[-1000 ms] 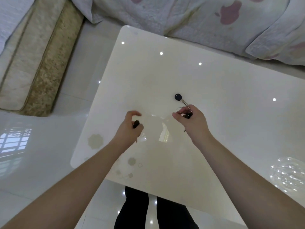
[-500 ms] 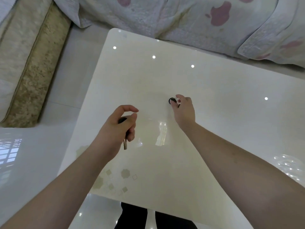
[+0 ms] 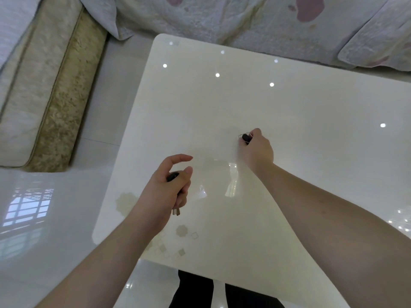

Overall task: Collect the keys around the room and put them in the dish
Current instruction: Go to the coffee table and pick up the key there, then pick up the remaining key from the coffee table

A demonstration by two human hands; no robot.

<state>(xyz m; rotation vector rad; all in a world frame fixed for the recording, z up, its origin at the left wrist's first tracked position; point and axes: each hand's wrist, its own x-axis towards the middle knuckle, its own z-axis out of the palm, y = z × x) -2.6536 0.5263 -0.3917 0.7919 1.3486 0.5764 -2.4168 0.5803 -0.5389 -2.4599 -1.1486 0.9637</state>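
My left hand (image 3: 165,187) hovers over the near left part of the glossy cream table (image 3: 300,134). It grips a black-headed key (image 3: 173,176) whose metal blade sticks out below the fingers. My right hand (image 3: 258,150) rests further out near the table's middle, fingers closed on a bunch of black-headed keys with a thin wire ring (image 3: 244,137), low against the tabletop. No dish is in view.
A beige sofa cushion (image 3: 51,90) lies at the far left on the shiny white floor. A quilt with pink patches (image 3: 266,21) covers the sofa behind the table. My dark trousers (image 3: 200,290) show under the near table edge.
My right hand reached forward and took the black-headed key that lay just beyond it, adding it to the bunch. My left hand turned, letting its key's blade hang down.
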